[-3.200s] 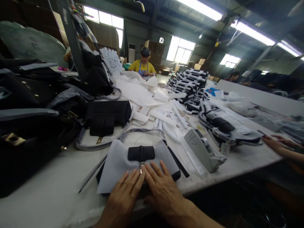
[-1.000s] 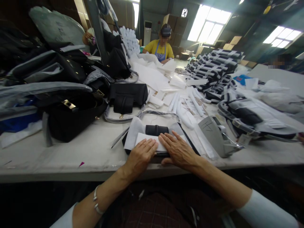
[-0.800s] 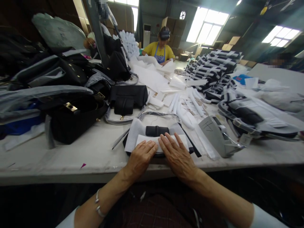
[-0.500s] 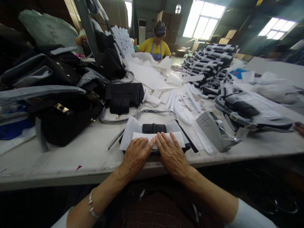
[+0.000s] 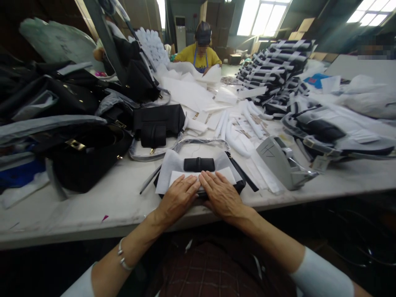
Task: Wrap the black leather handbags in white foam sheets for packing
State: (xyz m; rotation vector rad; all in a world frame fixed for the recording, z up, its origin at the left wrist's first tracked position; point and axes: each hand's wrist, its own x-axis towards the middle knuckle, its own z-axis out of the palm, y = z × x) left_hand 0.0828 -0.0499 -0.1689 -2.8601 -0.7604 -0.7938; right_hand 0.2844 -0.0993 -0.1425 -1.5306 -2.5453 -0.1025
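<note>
A black handbag [image 5: 242, 186] lies in front of me near the table's front edge, mostly covered by thin white wrapping paper [image 5: 170, 163]. Across its front runs a folded white strip [image 5: 227, 175], and a black flap tab [image 5: 199, 164] shows just above it. My left hand [image 5: 182, 194] rests on the strip with its fingers stretched out flat. Beside it, my right hand [image 5: 218, 192] presses on the same strip, fingers also extended, the two hands' fingertips close together. Beyond the bag curves its plastic-wrapped handle [image 5: 204, 142].
Another black handbag [image 5: 159, 121] lies behind to the left, near a larger open black bag [image 5: 89, 152]. A grey tape dispenser [image 5: 276, 161] stands at right. Wrapped bags [image 5: 274, 74] are stacked farther back. A co-worker in yellow [image 5: 213, 57] sits across the table.
Both hands have stayed flat on the white strip, with the fingers slightly closer together. The whole view has shifted a little; the handbag lies in the same place.
</note>
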